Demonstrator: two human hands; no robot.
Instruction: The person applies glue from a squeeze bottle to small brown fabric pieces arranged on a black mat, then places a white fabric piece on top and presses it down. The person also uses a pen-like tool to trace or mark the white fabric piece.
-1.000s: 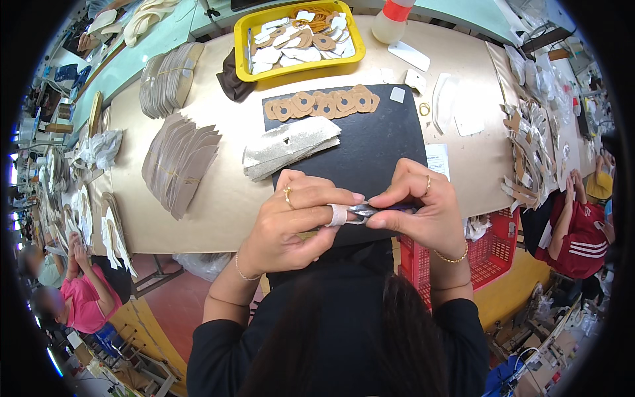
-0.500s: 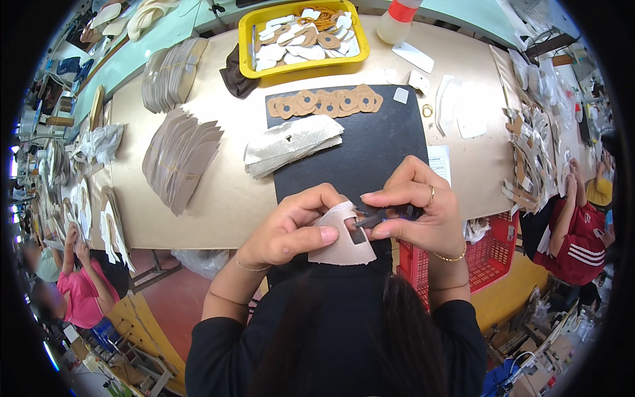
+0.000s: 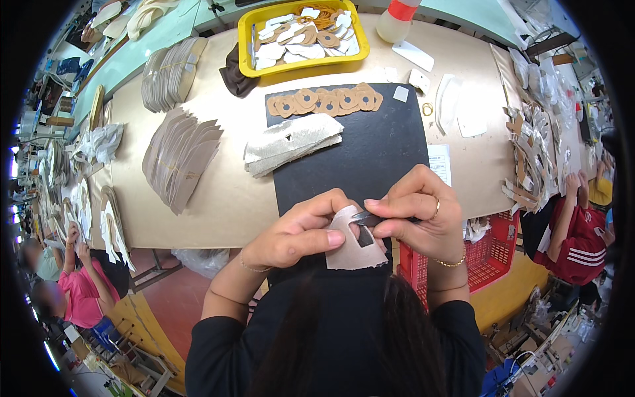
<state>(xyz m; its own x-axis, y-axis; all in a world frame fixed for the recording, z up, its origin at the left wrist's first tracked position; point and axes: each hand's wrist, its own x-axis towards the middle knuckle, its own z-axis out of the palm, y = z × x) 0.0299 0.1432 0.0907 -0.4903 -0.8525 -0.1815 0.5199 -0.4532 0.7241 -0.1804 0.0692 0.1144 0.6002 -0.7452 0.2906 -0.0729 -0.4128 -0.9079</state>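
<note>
Close in front of me, my left hand (image 3: 299,233) pinches a beige leather-like piece (image 3: 355,259) between thumb and fingers. A rectangular window is cut through that piece. My right hand (image 3: 423,218) is closed on small dark thread snips (image 3: 366,219), their tips at the upper edge of the window. Part of the snips is hidden by the fingers. Beyond my hands lies a black mat (image 3: 370,145). It bears a stack of pale, rough-backed pieces (image 3: 294,144) and a row of tan pieces with keyhole-like holes (image 3: 329,102).
At the back stands a yellow tray (image 3: 303,68) full of small white and tan pieces, with a bottle (image 3: 395,23) beside it. Banded stacks of beige pieces (image 3: 180,159) lie on the left. A red crate (image 3: 493,261) stands below the table edge. Co-workers sit on both sides.
The leather-like piece has shifted slightly right and tilted in my left hand. My right hand has turned the snips, which now lie flatter across the window's top edge.
</note>
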